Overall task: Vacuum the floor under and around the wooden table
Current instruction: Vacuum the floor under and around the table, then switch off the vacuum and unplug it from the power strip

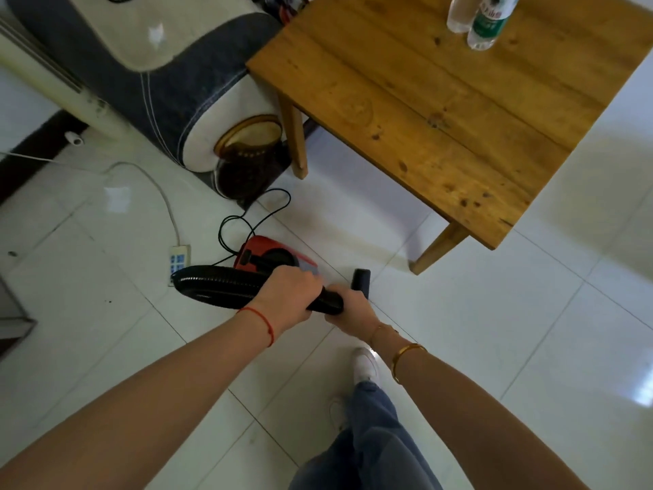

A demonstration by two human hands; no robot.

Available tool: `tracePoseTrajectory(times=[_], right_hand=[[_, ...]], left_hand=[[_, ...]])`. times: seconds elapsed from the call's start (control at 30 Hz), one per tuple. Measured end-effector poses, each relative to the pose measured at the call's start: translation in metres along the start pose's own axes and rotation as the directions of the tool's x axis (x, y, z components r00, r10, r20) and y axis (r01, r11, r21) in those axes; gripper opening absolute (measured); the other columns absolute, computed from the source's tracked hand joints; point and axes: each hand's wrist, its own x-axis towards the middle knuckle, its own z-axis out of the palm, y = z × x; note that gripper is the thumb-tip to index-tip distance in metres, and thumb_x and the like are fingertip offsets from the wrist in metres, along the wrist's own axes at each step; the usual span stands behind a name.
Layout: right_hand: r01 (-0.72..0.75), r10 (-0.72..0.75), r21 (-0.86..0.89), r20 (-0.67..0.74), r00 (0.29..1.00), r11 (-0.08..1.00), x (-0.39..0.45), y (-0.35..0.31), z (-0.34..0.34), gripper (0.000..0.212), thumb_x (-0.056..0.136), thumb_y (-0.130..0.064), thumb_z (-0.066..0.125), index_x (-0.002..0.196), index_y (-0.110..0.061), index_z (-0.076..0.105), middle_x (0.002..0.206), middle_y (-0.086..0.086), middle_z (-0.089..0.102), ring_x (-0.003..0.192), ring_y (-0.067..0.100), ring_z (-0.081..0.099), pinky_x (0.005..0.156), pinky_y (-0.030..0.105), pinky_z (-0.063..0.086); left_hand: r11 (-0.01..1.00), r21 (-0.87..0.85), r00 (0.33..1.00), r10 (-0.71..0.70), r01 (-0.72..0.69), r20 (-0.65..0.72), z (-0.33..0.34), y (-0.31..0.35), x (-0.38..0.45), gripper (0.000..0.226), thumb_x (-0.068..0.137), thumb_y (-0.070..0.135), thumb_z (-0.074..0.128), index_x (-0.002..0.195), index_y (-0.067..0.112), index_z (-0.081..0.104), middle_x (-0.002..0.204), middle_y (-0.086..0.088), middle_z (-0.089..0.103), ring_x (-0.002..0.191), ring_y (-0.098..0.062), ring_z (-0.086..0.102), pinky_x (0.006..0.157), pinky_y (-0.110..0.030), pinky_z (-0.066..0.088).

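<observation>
A red vacuum cleaner (274,255) sits on the white tiled floor (494,330), left of the wooden table (441,100). Its black ribbed hose (219,286) loops out to the left and comes back to my hands. My left hand (288,298) grips the hose where it meets the black handle piece. My right hand (355,311) grips that piece just to the right. The black nozzle end (361,279) sticks up beyond my right hand, above the floor near the table's front leg (436,251).
A grey and cream sofa (148,76) stands at the back left with a brown jar (247,160) against it. A white power strip (179,259) and cables lie on the floor beside the vacuum. Two plastic bottles (484,23) stand on the table. My white shoe (365,366) is below my hands.
</observation>
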Motion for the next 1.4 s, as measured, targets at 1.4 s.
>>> tracePoseTrajectory(times=[1.4], right_hand=[[-0.157,0.491,0.573,-0.492,0.719,0.804,0.077,-0.051,0.021,0.03,0.081,-0.01,0.068,0.11,-0.013,0.06,0.095,0.008,0.066,0.068,0.011,0.059,0.051,0.004,0.042]], left_hand=[[0.195,-0.904,0.911,-0.25,0.38,0.328,0.218,-0.177,0.052,0.034,0.08,0.033,0.072,0.106,0.012,0.067,0.099,-0.001,0.072,0.098,-0.016,0.065,0.083,-0.021,0.046]])
